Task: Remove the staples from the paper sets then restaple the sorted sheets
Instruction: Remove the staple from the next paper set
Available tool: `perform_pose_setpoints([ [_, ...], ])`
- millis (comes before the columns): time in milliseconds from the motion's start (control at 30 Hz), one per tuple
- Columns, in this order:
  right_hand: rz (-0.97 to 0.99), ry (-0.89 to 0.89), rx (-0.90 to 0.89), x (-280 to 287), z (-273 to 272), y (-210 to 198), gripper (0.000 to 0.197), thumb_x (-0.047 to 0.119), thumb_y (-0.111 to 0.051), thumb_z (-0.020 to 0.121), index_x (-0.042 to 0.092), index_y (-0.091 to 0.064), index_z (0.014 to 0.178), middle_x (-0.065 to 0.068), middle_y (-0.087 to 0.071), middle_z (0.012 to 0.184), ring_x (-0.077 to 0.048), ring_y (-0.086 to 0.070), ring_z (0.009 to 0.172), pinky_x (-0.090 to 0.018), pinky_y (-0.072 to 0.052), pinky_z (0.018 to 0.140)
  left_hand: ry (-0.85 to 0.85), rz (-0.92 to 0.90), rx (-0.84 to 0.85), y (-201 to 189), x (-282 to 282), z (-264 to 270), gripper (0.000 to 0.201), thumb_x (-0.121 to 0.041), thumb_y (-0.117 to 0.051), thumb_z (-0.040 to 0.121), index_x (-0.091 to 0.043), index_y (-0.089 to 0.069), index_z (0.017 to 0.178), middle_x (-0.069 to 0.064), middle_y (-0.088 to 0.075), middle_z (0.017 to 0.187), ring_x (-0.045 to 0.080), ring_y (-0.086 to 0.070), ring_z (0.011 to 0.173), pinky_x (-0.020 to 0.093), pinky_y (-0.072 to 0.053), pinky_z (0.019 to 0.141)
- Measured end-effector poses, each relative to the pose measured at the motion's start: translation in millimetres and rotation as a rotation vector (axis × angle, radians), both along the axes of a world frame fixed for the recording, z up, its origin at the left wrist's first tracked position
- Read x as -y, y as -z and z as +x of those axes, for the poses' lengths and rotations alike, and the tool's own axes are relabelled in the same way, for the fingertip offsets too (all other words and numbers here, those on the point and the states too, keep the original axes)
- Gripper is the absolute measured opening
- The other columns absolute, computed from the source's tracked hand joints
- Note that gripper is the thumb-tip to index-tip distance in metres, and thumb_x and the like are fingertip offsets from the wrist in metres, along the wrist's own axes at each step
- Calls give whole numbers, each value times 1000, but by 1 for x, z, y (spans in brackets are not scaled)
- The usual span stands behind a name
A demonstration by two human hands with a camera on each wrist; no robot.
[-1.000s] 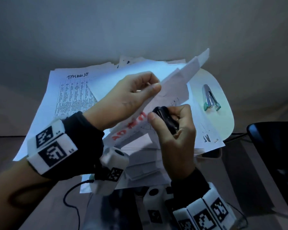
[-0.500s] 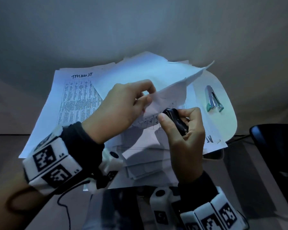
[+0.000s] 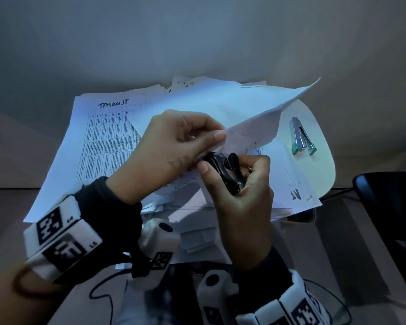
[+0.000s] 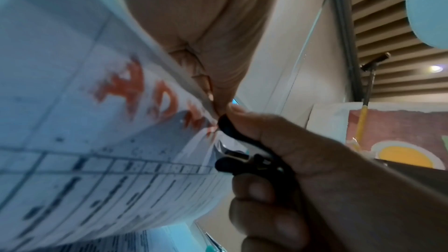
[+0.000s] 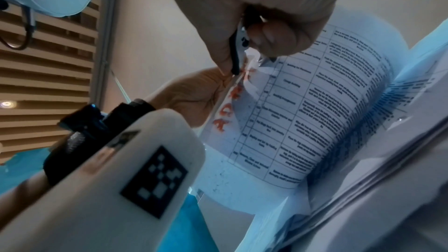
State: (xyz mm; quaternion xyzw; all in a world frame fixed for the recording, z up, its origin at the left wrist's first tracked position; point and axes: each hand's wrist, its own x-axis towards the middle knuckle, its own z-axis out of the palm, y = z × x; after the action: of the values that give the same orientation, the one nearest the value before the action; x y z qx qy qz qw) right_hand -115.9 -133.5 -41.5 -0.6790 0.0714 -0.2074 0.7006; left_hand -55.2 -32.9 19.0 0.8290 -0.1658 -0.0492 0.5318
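Pinching the corner of a raised paper set point(image 3: 249, 118) between thumb and fingers: left hand point(image 3: 171, 148), grip clamped on the sheets, held up above the table point(image 3: 314, 127). Squeezing a black staple remover point(image 3: 225, 172) at that same corner, just under the left thumb: right hand point(image 3: 242, 195), grip curled tight round it. Showing red lettering point(image 5: 227, 110) and a printed grid on the lifted page. Lying spread beneath, more papers point(image 3: 99, 146). Resting apart to the right, a stapler point(image 3: 301, 137).
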Motion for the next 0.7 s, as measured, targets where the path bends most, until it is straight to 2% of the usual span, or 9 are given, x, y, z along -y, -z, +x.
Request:
perform_pose_setpoints([
  [100, 15, 0, 0, -1, -1, -2, 34, 31, -76, 72, 21, -47, 86, 9, -65, 74, 4, -63, 69, -6, -42, 60, 4, 28, 42, 1, 0, 1, 16, -18, -63, 87, -3, -67, 81, 31, -59, 76, 17, -49, 62, 29, -43, 57],
  [200, 6, 12, -3, -1, -2, -3, 36, 35, -77, 72, 23, -47, 87, 9, -65, 75, 3, -63, 70, -6, -42, 61, 14, 41, 40, 3, -3, 3, 21, -25, -59, 86, -6, -65, 81, 31, -58, 74, 31, -52, 57, 44, -47, 55],
  [233, 5, 17, -7, -1, -2, -3, 37, 38, -77, 71, 24, -46, 86, 10, -65, 75, 2, -62, 71, -6, -42, 61, 18, 44, 37, 4, -3, 4, 22, -26, -58, 86, -6, -65, 81, 31, -57, 74, 31, -52, 57, 44, -47, 55],
  [333, -5, 32, -14, -1, -2, -3, 38, 44, -75, 69, 25, -46, 86, 10, -64, 76, 0, -62, 72, -7, -43, 63, 46, 22, 26, 6, -3, 5, 24, -26, -58, 85, -4, -64, 80, 31, -55, 73, 18, -47, 61, 31, -41, 57],
  [433, 27, 28, -2, 1, 1, -5, 40, 44, -73, 66, 22, -46, 86, 9, -64, 74, 2, -62, 69, -7, -43, 62, 57, 7, 20, 8, -4, 6, 23, -26, -58, 86, -5, -64, 79, 29, -55, 71, 16, -47, 62, 27, -40, 58],
  [600, -11, 6, 5, 1, 4, -2, 40, 40, -75, 71, 20, -45, 89, 8, -64, 79, 0, -62, 73, -10, -45, 64, 59, 1, 35, 13, -5, 9, 22, -24, -59, 87, -4, -64, 80, 29, -58, 73, 16, -50, 63, 28, -42, 58],
  [700, -76, 4, 8, 1, 6, -2, 39, 40, -71, 72, 21, -43, 90, 8, -62, 79, -1, -61, 73, -11, -45, 63, 49, -20, 35, 17, -6, 11, 23, -23, -58, 86, -2, -64, 81, 30, -58, 75, 18, -51, 64, 38, -44, 57],
])
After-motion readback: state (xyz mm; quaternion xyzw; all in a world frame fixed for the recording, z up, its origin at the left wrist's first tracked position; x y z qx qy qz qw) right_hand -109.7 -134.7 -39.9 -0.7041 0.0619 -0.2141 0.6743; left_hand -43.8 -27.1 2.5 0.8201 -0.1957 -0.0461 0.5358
